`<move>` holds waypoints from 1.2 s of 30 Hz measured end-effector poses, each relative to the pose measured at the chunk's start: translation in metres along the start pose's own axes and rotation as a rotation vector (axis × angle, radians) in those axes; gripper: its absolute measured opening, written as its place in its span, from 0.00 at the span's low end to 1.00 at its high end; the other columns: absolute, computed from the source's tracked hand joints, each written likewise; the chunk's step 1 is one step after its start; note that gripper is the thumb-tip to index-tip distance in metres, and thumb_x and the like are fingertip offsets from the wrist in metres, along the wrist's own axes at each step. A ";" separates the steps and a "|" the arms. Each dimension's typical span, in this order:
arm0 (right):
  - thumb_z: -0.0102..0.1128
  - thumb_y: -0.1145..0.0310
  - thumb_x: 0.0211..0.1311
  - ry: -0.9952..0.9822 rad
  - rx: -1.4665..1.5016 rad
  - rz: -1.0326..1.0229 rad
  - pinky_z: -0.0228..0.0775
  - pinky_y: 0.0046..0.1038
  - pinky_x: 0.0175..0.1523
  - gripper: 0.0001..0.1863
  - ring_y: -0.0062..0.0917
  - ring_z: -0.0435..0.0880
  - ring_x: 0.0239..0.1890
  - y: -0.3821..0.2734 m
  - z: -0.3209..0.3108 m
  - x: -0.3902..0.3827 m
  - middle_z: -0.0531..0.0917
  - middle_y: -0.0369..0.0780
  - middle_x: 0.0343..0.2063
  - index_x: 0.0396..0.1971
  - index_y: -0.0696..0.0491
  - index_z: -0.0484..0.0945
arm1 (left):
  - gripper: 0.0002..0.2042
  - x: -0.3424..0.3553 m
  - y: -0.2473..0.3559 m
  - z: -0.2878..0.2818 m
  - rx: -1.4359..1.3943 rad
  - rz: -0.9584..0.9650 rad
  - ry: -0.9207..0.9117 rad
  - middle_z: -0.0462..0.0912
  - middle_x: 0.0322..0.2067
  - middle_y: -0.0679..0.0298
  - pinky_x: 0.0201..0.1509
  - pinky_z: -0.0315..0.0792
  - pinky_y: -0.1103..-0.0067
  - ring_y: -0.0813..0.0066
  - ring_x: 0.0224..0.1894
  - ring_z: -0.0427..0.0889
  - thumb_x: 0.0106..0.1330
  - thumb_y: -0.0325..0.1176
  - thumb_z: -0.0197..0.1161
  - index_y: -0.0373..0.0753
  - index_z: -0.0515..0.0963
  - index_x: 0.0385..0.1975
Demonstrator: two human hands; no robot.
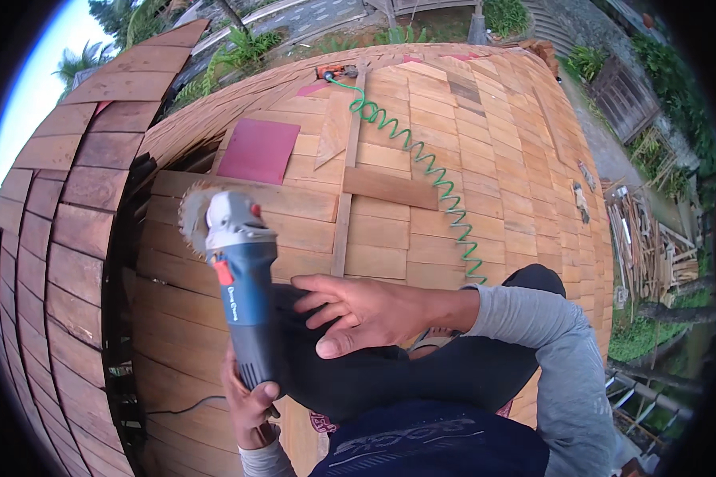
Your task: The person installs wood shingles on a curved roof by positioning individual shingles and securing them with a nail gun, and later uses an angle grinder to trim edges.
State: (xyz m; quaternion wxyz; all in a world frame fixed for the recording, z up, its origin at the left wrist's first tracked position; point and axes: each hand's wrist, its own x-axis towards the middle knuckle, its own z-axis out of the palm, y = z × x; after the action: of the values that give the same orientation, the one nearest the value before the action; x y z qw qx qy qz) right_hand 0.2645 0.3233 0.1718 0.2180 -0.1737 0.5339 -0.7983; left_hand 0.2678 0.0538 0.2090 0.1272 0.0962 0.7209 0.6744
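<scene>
A blue and silver angle grinder with a red switch and a toothed disc stands upright in my left hand, which is closed round the lower end of its body. Just right of the tool, my right hand is over my dark-trousered leg, fingers apart and slightly curled, holding nothing. A thin dark cord runs across the wooden shingles below and to the left of the grinder.
An orange tool with a coiled green hose lies upslope. A pink sheet and loose board rest on the shingles. A darker shingled roof borders a dark gap at left. Past the right edge lies a wood pile.
</scene>
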 end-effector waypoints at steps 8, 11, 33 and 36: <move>0.57 0.51 0.77 0.383 0.721 -0.406 0.78 0.41 0.63 0.36 0.36 0.79 0.54 0.061 -0.065 -0.077 0.76 0.45 0.50 0.72 0.58 0.57 | 0.34 0.011 -0.058 0.085 0.102 0.448 -0.464 0.71 0.60 0.48 0.61 0.74 0.68 0.53 0.61 0.76 0.68 0.34 0.70 0.33 0.64 0.72; 0.55 0.57 0.78 0.461 0.491 -0.394 0.78 0.40 0.60 0.35 0.37 0.78 0.52 0.043 -0.134 -0.159 0.74 0.48 0.51 0.72 0.61 0.53 | 0.22 0.002 -0.059 0.018 0.195 0.573 -0.090 0.76 0.57 0.53 0.59 0.75 0.73 0.64 0.57 0.79 0.72 0.28 0.65 0.32 0.74 0.65; 0.67 0.48 0.62 0.835 0.296 -0.420 0.85 0.30 0.35 0.43 0.31 0.86 0.32 0.068 -0.147 -0.228 0.80 0.46 0.34 0.63 0.66 0.62 | 0.26 -0.189 -0.233 -0.074 1.620 -0.221 0.306 0.77 0.45 0.56 0.52 0.75 0.62 0.52 0.49 0.79 0.52 0.37 0.79 0.38 0.74 0.48; 0.67 0.50 0.60 0.806 0.257 -0.401 0.86 0.31 0.36 0.42 0.31 0.86 0.32 0.071 -0.146 -0.234 0.80 0.47 0.34 0.62 0.67 0.62 | 0.30 -0.186 -0.236 -0.064 1.669 -0.277 0.342 0.75 0.47 0.56 0.56 0.73 0.61 0.52 0.53 0.76 0.51 0.41 0.80 0.38 0.73 0.50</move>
State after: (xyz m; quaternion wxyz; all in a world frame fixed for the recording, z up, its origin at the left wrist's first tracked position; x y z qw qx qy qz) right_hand 0.3991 0.5381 0.0419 -0.1456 0.0788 0.4287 -0.8882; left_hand 0.4322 -0.0815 -0.0125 -0.0141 -0.0334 0.9951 -0.0922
